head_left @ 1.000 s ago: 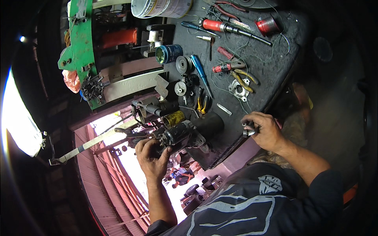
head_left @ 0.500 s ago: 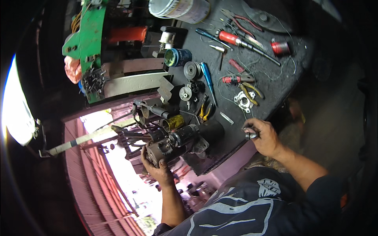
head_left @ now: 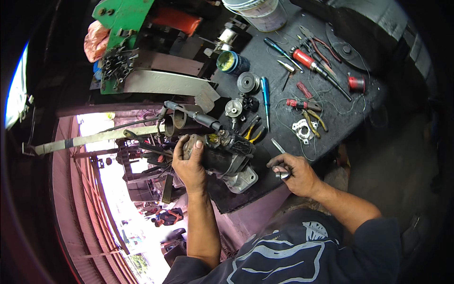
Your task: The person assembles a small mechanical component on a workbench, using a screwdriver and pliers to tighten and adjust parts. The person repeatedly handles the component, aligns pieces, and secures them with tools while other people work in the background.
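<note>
My left hand [head_left: 190, 165] grips the end housing of a greasy black starter motor [head_left: 217, 160], thumb on top and fingers wrapped round the far side. The motor lies tilted at the table's near left edge, and its pale metal bracket [head_left: 242, 180] points toward me. Over the near edge, to the motor's right, my right hand [head_left: 302, 176] is closed round a small shiny cylindrical metal part [head_left: 282, 174]. Just beyond those fingers lies a thin silvery rod [head_left: 278, 145]. The part's far end is hidden in my fingers.
On the dark table [head_left: 326, 137] lie a blue screwdriver [head_left: 265, 97], yellow-handled pliers [head_left: 313, 124], a white metal ring plate [head_left: 302, 131], a red-handled driver [head_left: 307, 60] and loose wire. A grease tub [head_left: 232, 62] and a bucket [head_left: 260, 14] stand farther back. A vise-like clamp [head_left: 182, 120] sits left.
The motor has turned over in my left hand, so its bracket now faces me. My right hand has moved left, nearer to the motor, still with the metal part. The whole view has shifted.
</note>
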`<state>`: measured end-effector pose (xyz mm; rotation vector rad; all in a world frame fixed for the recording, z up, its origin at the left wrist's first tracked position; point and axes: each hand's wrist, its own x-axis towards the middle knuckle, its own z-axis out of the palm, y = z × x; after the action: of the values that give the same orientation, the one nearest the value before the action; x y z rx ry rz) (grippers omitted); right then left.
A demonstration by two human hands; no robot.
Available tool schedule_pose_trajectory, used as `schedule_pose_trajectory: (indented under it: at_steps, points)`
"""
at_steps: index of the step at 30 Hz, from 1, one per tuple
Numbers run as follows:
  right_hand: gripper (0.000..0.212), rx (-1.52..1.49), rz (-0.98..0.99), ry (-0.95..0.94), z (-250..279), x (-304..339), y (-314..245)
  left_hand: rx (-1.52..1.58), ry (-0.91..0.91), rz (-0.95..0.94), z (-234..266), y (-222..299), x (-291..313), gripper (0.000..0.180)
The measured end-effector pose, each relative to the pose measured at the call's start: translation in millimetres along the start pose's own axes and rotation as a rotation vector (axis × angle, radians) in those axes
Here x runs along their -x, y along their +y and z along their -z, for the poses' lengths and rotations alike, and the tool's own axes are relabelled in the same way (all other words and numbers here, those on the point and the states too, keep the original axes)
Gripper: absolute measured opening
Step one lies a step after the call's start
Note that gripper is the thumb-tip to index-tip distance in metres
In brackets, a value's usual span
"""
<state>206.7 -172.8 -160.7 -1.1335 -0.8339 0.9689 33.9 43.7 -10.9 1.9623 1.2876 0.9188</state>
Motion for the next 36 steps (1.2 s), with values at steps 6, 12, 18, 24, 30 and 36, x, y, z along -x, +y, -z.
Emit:
schedule_pose_trajectory:
  at_steps: [6, 12, 18, 24, 30, 36]
  points:
    - [0.013, 0.006, -0.095, 0.074, -3.9, 18.3, 9.9, 0.073, -0.017, 0.062, -3.9, -6.6, -12.9, 0.059]
    - [0.014, 0.060, -0.033, 0.183, -4.4, 17.7, 7.2, 0.097, -0.034, 0.067, -6.1, -10.4, -18.6, 0.063]
    - [0.014, 0.083, -0.066, 0.203, 0.2, 23.4, 3.0, 0.085, -0.034, 0.055, -10.7, -10.0, -19.1, 0.051]
    - [0.016, 0.107, -0.080, 0.221, 2.4, 30.2, 2.4, 0.140, -0.044, 0.083, -9.3, -11.8, -22.1, 0.061]
    - [0.017, 0.104, -0.108, 0.221, 4.0, 36.4, 4.9, 0.172, -0.049, 0.092, -8.1, -15.1, -22.0, 0.061]
    - [0.018, 0.101, -0.165, 0.261, 6.4, 30.0, 21.1, 0.182, -0.048, 0.066, -2.3, -11.3, -14.8, 0.058]
